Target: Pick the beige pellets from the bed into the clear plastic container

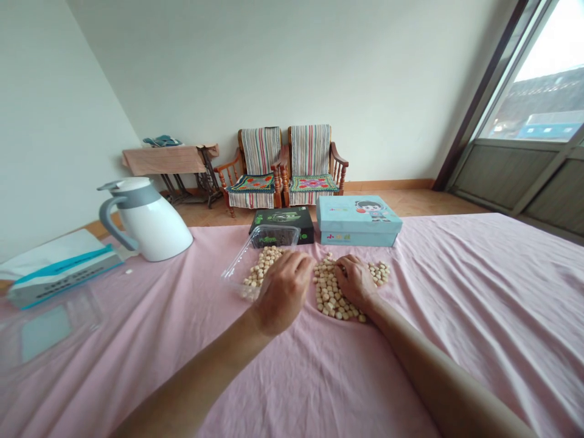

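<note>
A pile of small, rounded beige pieces [331,295] lies on the pink tablecloth in front of me; I cannot tell their exact kind. My right hand [356,281] rests on this pile with its fingers bent down among the pieces, and whatever they pinch is hidden. To the left, a clear plastic container [237,263] holds more of the same beige pieces [264,264]. My left hand [285,292] is curled beside the container's right edge, between it and the pile. Its fingertips point away from me and are out of sight.
Behind the pieces stand a black box [305,226] and a light blue box [360,222]. At left are a white jug [157,225], a tissue box [68,274] and a clear plastic lid [86,310]. Two armchairs [310,152] stand beyond the table [479,274].
</note>
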Demonstrator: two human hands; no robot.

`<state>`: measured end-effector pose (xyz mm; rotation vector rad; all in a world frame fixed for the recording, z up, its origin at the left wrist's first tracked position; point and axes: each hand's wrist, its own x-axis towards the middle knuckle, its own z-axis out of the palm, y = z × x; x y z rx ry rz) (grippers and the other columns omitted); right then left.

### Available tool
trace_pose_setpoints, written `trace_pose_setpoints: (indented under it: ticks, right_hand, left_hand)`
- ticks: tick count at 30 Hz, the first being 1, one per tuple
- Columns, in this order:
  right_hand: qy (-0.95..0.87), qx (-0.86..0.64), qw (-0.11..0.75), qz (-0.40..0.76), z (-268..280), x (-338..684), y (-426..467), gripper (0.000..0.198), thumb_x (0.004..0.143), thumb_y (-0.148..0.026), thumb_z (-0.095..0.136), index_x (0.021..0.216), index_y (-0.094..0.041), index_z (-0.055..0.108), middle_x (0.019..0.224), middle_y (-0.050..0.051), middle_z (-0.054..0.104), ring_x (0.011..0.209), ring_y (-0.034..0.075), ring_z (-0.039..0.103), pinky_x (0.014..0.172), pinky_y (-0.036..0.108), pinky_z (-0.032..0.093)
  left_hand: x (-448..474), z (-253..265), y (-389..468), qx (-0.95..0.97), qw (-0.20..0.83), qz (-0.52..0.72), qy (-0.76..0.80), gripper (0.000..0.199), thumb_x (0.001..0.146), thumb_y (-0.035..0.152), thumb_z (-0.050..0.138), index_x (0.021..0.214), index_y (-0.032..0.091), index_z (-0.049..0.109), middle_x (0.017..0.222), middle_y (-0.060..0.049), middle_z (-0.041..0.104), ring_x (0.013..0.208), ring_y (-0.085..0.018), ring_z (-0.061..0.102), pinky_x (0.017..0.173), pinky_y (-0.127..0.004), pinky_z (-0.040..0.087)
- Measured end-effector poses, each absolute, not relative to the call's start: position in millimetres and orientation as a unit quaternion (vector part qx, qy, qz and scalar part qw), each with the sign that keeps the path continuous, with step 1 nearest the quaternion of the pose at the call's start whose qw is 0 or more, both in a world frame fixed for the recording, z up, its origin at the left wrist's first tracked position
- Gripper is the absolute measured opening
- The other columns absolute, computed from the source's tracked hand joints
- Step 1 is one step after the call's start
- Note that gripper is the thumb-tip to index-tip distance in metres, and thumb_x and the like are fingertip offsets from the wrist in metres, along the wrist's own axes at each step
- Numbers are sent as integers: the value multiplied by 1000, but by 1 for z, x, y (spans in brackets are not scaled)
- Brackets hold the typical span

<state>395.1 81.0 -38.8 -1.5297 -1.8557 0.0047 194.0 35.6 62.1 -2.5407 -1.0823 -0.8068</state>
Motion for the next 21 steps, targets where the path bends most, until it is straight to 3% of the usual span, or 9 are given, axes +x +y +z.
trace_pose_setpoints:
  ticks: [6, 12, 21]
  right_hand:
    - [-719, -597, 357, 1, -38, 395, 80, 17, 84, -20, 46, 79, -17, 62, 86, 7, 63, 85, 19, 55, 80, 29, 38]
    - [-718, -601, 351, 3, -38, 394, 80, 18, 84, -21, 46, 79, -17, 62, 86, 8, 63, 86, 19, 55, 80, 29, 38]
    - [-720, -597, 354, -1, -37, 394, 80, 18, 84, -20, 46, 79, -17, 62, 85, 8, 63, 85, 19, 55, 80, 29, 38]
  left_hand:
    - [219, 13, 35, -916, 17, -122, -382, 20, 84, 2, 38, 91, 15, 52, 94, -8, 58, 91, -20, 55, 79, -32, 48]
    - [219, -10, 59, -896, -13, -172, -409, 22, 85, 2, 34, 93, 15, 51, 100, -9, 58, 98, -19, 53, 88, -34, 45]
    - [215, -6, 49, -897, -8, -178, -404, 20, 82, 2, 41, 91, 17, 51, 95, -5, 53, 92, -17, 53, 83, -31, 47]
